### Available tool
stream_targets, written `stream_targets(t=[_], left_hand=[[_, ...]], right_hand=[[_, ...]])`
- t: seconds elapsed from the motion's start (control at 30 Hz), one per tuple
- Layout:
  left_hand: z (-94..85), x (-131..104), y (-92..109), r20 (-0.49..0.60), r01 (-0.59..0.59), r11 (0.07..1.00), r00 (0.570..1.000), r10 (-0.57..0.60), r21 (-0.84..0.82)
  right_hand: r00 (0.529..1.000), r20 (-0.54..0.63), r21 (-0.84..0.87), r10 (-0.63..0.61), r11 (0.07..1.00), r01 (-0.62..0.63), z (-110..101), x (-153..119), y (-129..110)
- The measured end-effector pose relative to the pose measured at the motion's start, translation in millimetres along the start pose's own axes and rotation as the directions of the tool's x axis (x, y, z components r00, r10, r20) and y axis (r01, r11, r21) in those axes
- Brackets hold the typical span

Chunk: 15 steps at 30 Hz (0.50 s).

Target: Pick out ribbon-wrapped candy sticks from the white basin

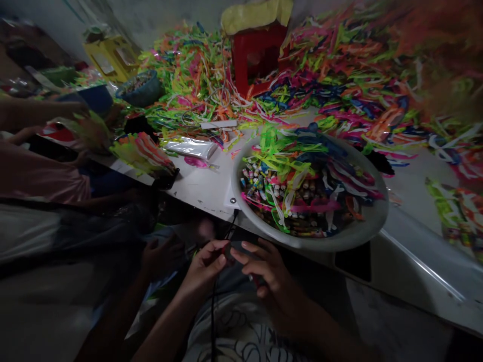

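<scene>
Both hands are meeting low over the lap, fingertips pinching a small dark piece (228, 253) between them; too dim to tell what it is. Left hand (204, 269) is curling thumb and forefinger closed on its left end, right hand (264, 274) is closing thumb and index on the right end, other fingers half spread, something reddish (255, 281) showing under the palm, unclear what. A thin black cord (214, 301) is running down from the grip across the patterned cloth (241, 332) on the lap, and up past the grip to the table edge (204, 193). Just above and right of the grip a wide grey bowl (358, 234) is overhanging that edge, holding neon plastic strips (290, 151) over a layer of small cylindrical pieces (260, 183). Farther beyond the bowl, loose neon strips are covering the tabletop in a pile (332, 65), with a red plastic stool (256, 58) standing in it. Up and left of the grip a bundle of strips (141, 151) is lying near a clear bag (192, 147). Far left, another person's arm (33, 113) is reaching in, blurred, beside a blue bowl (141, 88) and a yellow stool (111, 58).
</scene>
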<state>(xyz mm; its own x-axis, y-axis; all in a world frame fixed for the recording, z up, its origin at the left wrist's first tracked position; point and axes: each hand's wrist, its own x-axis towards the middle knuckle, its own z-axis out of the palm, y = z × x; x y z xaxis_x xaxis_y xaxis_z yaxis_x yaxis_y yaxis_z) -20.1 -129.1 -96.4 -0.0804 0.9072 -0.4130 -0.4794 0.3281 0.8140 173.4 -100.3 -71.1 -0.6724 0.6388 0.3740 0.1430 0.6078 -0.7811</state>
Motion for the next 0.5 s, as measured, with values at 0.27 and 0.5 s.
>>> stream_targets(t=[0.27,0.5], left_hand=[[-8.2,4,-4,0.021,-0.034,0.997,0.999,0.033,0.062],[-5.8,1,0,-0.055,-0.081,0.989,0.995,0.088,0.124]], right_hand=[[1.000,0.016,-0.007,0.004,1.000,-0.004,17,-3,9],[0.946,-0.019,0.519,0.324,0.812,-0.268,0,-6,-9]])
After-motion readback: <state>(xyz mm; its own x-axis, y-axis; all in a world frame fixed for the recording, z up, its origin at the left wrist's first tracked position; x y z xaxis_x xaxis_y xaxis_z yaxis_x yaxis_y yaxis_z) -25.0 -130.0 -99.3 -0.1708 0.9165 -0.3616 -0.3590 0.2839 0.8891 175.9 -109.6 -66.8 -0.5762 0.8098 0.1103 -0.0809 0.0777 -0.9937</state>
